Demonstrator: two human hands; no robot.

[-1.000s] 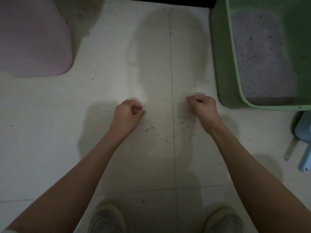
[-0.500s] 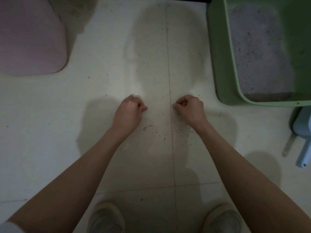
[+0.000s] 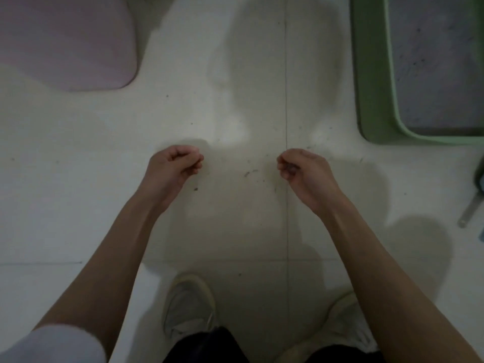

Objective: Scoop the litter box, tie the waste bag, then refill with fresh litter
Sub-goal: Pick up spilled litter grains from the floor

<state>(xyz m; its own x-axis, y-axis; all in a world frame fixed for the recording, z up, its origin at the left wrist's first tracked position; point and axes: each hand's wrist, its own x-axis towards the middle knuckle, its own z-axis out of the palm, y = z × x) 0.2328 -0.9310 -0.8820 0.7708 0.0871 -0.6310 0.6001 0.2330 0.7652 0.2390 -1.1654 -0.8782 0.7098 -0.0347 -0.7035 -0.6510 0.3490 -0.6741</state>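
Litter [image 3: 434,64], pale grey, fills the green litter box [image 3: 374,74] on the floor [image 3: 235,106] at two o'clock. Left hand [image 3: 174,167] and right hand [image 3: 303,170] hover over the tiles, each grip clenched, holding nothing visible. Two shoes below; one pink mat [image 3: 65,40] at ten o'clock.

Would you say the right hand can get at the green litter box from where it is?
Probably yes: the right hand holds nothing, and only bare floor lies between it and the litter box.
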